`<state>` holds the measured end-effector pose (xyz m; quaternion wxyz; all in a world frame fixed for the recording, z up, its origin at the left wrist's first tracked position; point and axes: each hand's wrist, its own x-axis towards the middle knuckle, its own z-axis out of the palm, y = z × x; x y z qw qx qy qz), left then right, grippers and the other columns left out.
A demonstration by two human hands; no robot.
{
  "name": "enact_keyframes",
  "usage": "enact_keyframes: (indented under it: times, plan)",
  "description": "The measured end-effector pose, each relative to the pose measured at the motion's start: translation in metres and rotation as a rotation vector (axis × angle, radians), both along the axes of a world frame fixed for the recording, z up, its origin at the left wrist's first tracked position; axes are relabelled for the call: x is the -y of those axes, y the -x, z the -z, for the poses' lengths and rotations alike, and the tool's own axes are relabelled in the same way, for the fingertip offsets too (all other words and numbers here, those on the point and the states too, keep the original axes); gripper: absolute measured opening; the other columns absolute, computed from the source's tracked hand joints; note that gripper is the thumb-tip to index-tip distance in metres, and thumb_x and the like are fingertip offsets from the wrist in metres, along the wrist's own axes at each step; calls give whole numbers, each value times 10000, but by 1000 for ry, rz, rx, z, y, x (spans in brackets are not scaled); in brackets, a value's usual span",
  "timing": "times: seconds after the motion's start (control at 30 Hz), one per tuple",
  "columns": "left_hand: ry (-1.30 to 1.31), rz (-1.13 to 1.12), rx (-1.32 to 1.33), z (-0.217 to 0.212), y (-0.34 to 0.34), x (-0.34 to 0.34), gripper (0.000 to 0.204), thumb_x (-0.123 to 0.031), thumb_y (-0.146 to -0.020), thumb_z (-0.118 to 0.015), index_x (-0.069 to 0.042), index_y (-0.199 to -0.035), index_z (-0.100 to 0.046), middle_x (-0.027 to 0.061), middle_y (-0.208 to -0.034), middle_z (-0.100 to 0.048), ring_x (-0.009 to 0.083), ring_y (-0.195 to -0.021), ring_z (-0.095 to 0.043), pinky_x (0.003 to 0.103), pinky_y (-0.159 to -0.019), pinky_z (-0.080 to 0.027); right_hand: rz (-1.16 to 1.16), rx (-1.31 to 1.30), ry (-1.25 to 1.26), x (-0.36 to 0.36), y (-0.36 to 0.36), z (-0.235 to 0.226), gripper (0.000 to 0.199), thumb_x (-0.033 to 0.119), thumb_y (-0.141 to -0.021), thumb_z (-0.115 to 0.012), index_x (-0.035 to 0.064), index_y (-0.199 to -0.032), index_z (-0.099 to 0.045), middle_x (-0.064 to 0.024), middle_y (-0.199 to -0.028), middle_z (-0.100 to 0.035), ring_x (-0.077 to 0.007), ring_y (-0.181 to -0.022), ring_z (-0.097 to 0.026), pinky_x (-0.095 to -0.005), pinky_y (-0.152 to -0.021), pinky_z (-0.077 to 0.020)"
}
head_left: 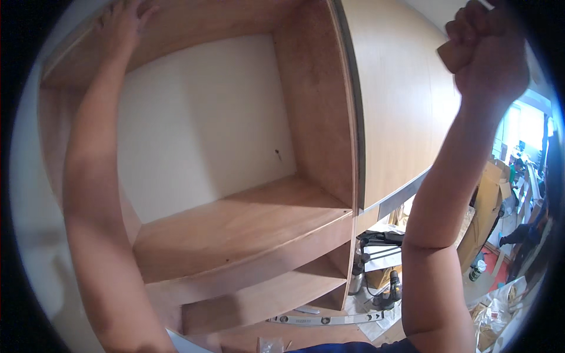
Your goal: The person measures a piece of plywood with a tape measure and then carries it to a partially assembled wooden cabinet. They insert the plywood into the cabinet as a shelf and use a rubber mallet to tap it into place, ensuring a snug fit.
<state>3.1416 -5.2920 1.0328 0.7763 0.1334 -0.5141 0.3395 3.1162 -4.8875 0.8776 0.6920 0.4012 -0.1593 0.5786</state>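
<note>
My left hand (122, 26) is raised to the top left of an open wooden cabinet (315, 100), its fingers spread against the upper board. It appears to hold nothing. High at the right, my right hand (491, 62) is closed around a tan, wood-coloured piece (453, 56) with a blunt end. The rest of that piece is hidden by the fingers and the dark rim of the picture, so its kind is unclear. Between my arms, the cabinet shows a pale back panel (200, 117) with a small dark hole, and a brown shelf (235, 226).
A pale wood door panel (394, 100) adjoins the cabinet's right side. Below lie a spirit level (326, 320), a black power tool (389, 291) and a metal flask (356, 279). Cardboard (485, 206) and plastic wrapping (500, 312) clutter the right side. Lower compartments (265, 300) open beneath the shelf.
</note>
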Motion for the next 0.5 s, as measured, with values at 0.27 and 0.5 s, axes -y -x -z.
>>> enact_keyframes:
  times: [0.27,0.5]
  plan:
    - [-83,-101,63,-3,-14,-13,644,-517,-981,-595,-221,-1539,-472,149,-1571,-463,391,-1421,-428,553,-1171,-324,-177,379,-240,23,20,4,319,396,-1101,-463,103,-1012,-552,70,-593,-419,-45,-442,-370,-226,-391,-336]
    - [-88,-82,197,2,0,-14,640,-476,-1025,-561,-171,-1568,-416,193,-1585,-431,402,-1448,-405,565,-1184,-320,-436,634,-527,34,93,37,465,521,-1053,-555,69,-1149,-612,47,-674,-459,-51,-534,-429,-208,-449,-325]
